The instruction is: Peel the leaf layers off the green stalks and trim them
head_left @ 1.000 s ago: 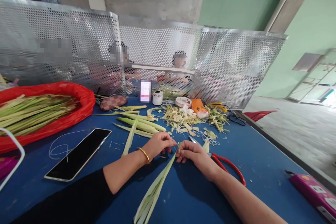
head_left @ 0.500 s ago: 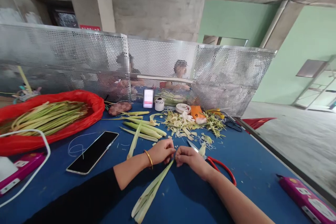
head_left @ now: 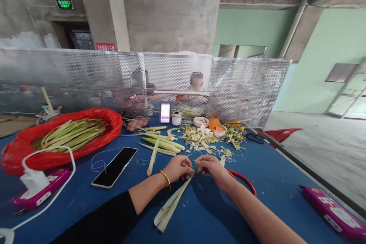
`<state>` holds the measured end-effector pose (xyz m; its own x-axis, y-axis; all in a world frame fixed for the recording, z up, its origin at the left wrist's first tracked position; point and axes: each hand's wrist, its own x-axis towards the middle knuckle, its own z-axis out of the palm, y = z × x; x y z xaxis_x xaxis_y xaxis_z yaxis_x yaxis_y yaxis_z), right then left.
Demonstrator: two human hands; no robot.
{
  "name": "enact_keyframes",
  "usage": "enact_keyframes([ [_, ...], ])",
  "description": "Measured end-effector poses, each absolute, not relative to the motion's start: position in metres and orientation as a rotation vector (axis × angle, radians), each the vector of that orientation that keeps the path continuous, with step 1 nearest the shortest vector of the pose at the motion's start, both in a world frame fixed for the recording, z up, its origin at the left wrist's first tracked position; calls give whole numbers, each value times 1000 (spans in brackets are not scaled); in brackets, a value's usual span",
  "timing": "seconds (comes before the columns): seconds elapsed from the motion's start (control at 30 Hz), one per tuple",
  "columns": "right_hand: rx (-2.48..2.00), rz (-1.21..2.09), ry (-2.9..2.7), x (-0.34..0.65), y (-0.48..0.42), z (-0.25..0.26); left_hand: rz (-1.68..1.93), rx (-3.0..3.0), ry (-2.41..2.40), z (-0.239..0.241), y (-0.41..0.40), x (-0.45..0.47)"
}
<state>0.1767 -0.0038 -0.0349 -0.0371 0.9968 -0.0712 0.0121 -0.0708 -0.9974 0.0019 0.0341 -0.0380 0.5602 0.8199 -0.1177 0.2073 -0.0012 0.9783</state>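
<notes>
My left hand [head_left: 178,168], with a gold bangle at the wrist, is closed in a pinch on the narrow upper end of a pale green leaf stalk [head_left: 173,206]. The stalk's wider, split end points down toward me over the blue table. Close beside it, my right hand [head_left: 210,167] is pinched too, with a small greenish piece just showing at its fingertips; whether that piece joins the stalk I cannot tell. Red-handled scissors [head_left: 246,181] lie beyond my right wrist, their blades mostly hidden by the hand. More green leaf stalks [head_left: 164,144] lie ahead of my left hand.
A red plastic bag [head_left: 116,124] of long stalks stands at left, near a dark phone [head_left: 116,167] and a magenta power strip [head_left: 55,187]. Trimmed scraps [head_left: 197,137] are heaped ahead. Another power strip [head_left: 328,209] sits right. Behind a perforated metal screen [head_left: 243,87] two people sit.
My view has tilted up and turned slightly left. Both hands stay close together, the left still on the stalk; a greenish piece now shows at my right fingertips.
</notes>
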Motion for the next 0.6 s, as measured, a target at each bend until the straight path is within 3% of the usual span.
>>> enact_keyframes([
  [0.27,-1457,989,-1444,174,-17,-21,631,1523,930,-38,29,6],
  [0.47,-1860,515,-1594,229,-72,-18,719,1557,1086,-43,34,-1],
  [0.6,-2291,69,-2014,250,-93,-28,775,1632,1146,-45,35,-2],
])
